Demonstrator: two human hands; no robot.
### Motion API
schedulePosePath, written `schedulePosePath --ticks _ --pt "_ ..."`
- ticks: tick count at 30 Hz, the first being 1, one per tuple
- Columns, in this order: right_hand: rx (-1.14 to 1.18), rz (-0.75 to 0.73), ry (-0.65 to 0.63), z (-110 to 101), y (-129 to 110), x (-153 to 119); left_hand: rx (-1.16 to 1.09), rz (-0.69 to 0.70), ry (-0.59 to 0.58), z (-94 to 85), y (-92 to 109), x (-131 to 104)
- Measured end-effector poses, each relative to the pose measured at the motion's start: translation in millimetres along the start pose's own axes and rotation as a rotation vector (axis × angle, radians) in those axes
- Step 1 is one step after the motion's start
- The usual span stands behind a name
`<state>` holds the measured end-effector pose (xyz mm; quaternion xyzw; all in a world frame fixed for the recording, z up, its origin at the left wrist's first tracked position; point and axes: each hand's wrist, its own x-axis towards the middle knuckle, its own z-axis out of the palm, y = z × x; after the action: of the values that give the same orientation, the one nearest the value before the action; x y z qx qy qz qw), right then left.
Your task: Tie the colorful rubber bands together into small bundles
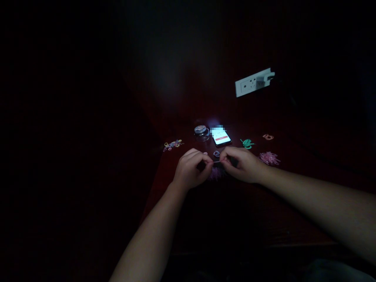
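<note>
A thin, pale rubber band stretches between my two hands above the dark table. One end is pinched by the thumb and finger of my left hand. My right hand pinches the other end, its fingers curled. Just below the fingertips lies a pile of purple bands, partly hidden by the hands. A small bluish band cluster rests behind the stretched band, and a bit of pink shows beside my left fingers.
Beyond my hands stand a lidded clear jar and a lit phone. Mixed bands lie left; green, orange and pink bands lie right. A wall socket holds a white plug. Surroundings are very dark.
</note>
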<state>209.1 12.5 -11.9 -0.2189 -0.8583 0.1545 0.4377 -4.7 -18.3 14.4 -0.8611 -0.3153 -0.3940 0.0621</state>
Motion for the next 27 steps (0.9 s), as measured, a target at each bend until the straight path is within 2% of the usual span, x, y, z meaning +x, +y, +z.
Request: schedulePosePath --ticks 27 --pt "0.004 0.034 -0.026 -0.2 -4.1 0.2 -0.024 -0.017 0.005 3.7 0.8 -0.3"
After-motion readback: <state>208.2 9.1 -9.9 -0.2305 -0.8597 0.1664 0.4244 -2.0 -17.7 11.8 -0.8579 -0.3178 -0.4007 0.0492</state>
